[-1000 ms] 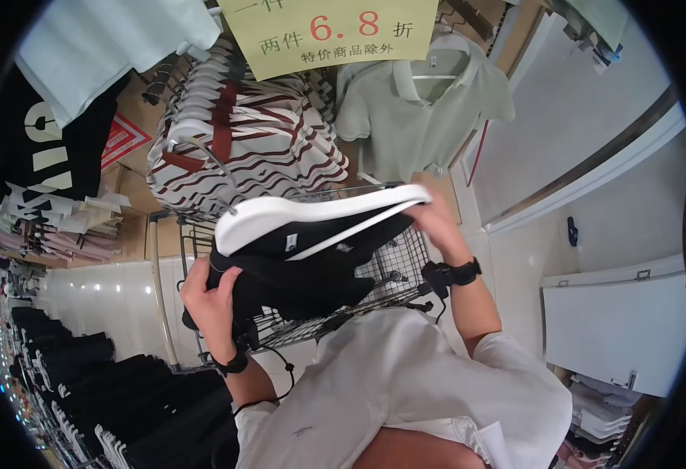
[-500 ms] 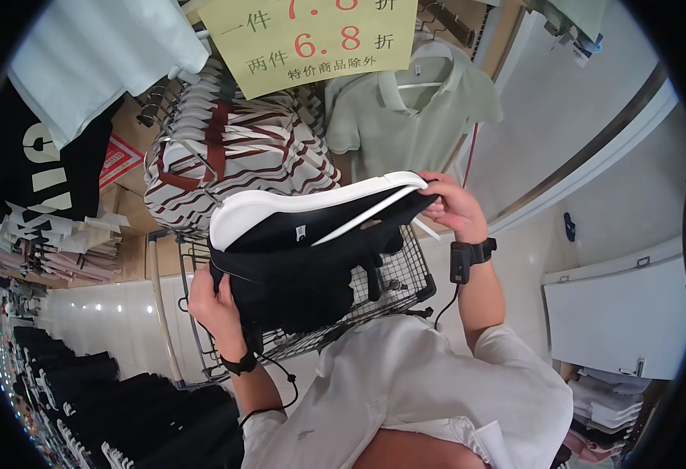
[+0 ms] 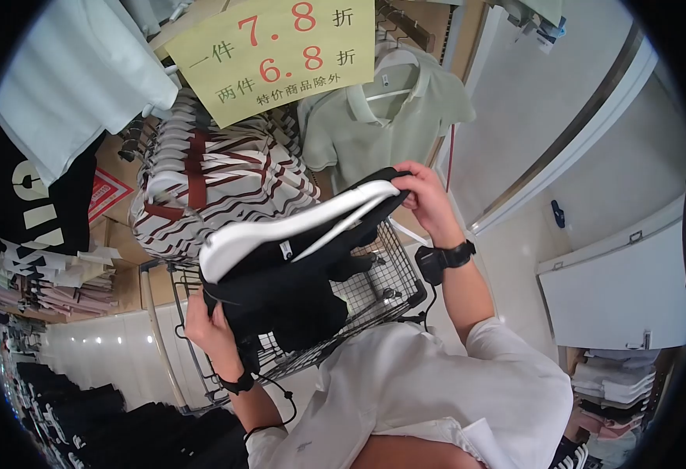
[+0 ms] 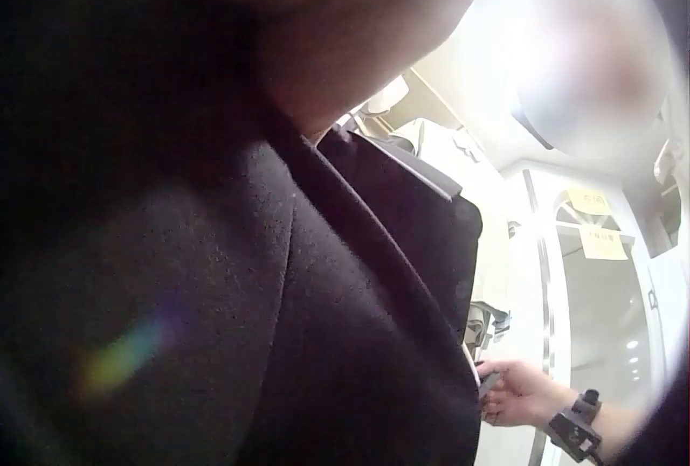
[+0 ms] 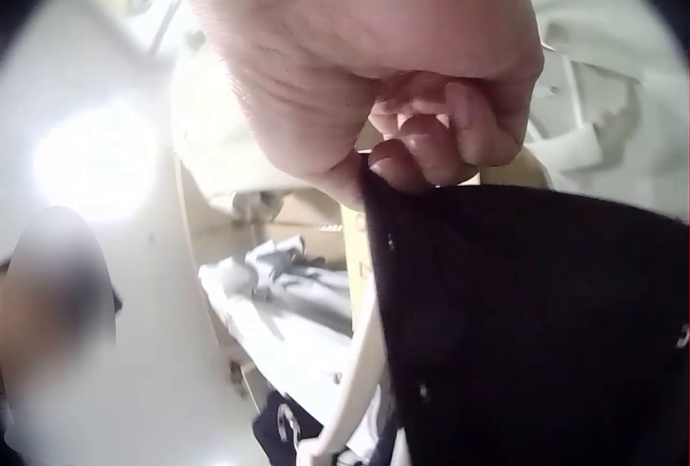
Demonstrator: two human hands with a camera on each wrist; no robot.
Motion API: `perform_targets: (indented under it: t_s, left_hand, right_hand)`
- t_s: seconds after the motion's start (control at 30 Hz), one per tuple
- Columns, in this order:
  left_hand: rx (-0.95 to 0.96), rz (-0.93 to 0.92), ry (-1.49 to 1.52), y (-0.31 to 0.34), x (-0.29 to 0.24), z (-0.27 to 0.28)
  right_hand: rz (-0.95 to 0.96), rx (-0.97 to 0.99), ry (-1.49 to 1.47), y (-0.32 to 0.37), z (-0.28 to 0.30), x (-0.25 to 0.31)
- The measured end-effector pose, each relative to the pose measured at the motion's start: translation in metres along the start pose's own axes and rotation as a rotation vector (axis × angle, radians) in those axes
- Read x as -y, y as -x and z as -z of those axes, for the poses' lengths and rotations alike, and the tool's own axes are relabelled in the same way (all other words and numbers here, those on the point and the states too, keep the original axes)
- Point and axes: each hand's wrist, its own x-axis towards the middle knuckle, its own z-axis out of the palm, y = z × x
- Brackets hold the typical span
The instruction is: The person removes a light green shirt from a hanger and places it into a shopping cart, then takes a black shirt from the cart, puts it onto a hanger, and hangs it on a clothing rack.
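Note:
A black garment (image 3: 280,301) hangs on a white hanger (image 3: 296,223) in front of the person, tilted with its right end higher. A small white label (image 3: 286,250) shows inside its opening. The left hand (image 3: 211,334) grips the cloth by the hanger's left end, thumb on the near side. At the other end, the right hand (image 3: 427,203) pinches the garment's edge just past the hanger tip. In the right wrist view, thumb and curled fingers (image 5: 415,154) hold that black edge. Dark cloth (image 4: 334,304) fills much of the left wrist view.
Below the garment stands a wire shopping cart (image 3: 405,270) with a pale handle bar (image 3: 159,344). Striped shirts (image 3: 225,184) and a pale green polo (image 3: 394,117) hang beyond, under a yellow sign (image 3: 280,59). A white cabinet (image 3: 616,289) is at the right; dark clothes (image 3: 116,422) lie lower left.
The right hand came round from behind the hanger's right end and pulled the black cloth's edge out past the tip. The left hand kept its grip. The head view shifted, moving the sign down and left.

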Motion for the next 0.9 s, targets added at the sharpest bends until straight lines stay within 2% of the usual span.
perform_targets:
  t_s: [0.07, 0.1, 0.13, 0.2, 0.23, 0.27, 0.33, 0.4, 0.47, 0.5, 0.6, 0.67, 0.73, 0.77, 0.8, 0.87, 0.9]
  left_hand:
    - [-0.062, 0.021, -0.032, -0.002, -0.002, -0.002]
    - [-0.041, -0.003, -0.052, -0.005, -0.004, -0.003]
    - [-0.016, -0.028, -0.071, -0.005, -0.006, -0.001]
    - [0.028, -0.019, -0.152, -0.007, -0.017, 0.001]
    - [0.056, -0.049, -0.152, -0.009, -0.022, -0.002]
    - [0.079, -0.078, -0.151, -0.011, -0.026, -0.006]
    - [0.09, -0.036, -0.015, -0.013, -0.035, -0.013]
    - [0.082, -0.015, 0.033, -0.012, -0.035, -0.018]
    - [0.09, -0.005, 0.065, -0.014, -0.038, -0.016]
    - [0.102, 0.001, 0.103, -0.014, -0.039, -0.015]
    - [0.157, -0.031, 0.192, -0.02, -0.038, -0.013]
    - [0.155, -0.066, 0.181, -0.027, -0.037, -0.016]
    - [0.16, -0.171, 0.222, -0.035, -0.037, -0.018]
    - [0.125, -0.205, 0.194, -0.039, -0.037, -0.018]
    - [0.156, -0.195, 0.109, -0.042, -0.037, -0.012]
    - [0.123, -0.108, -0.03, -0.046, -0.023, -0.002]
    - [0.054, -0.065, -0.013, -0.045, -0.015, -0.001]
  right_hand:
    - [0.353, -0.137, 0.53, 0.017, -0.029, 0.001]
    - [0.497, -0.081, 0.683, 0.015, -0.023, -0.005]
    - [0.492, -0.072, 0.682, 0.02, -0.026, -0.004]
    - [0.531, -0.113, 1.309, 0.042, -0.048, 0.012]
    - [0.479, 0.015, 1.301, 0.051, -0.059, 0.014]
    - [0.36, 0.166, 1.164, 0.059, -0.065, 0.01]
    - [0.305, 0.545, 1.082, 0.071, -0.084, 0.011]
    - [0.301, 0.6, 1.17, 0.072, -0.084, 0.014]
    - [0.571, 0.199, 1.307, 0.064, -0.072, 0.016]
    - [0.849, 0.089, 1.53, 0.06, -0.073, 0.021]
    - [0.812, 0.219, 1.523, 0.054, -0.077, 0.016]
    - [0.774, 0.236, 1.546, 0.052, -0.078, 0.008]
    - [0.612, 0.23, 1.441, 0.05, -0.077, 0.001]
    - [0.724, 0.235, 1.498, 0.048, -0.075, 0.0]
    - [0.718, 0.241, 1.497, 0.048, -0.072, 0.0]
    - [0.801, 0.039, 1.5, 0.048, -0.067, 0.005]
    - [0.782, 0.019, 1.461, 0.048, -0.067, 0.01]
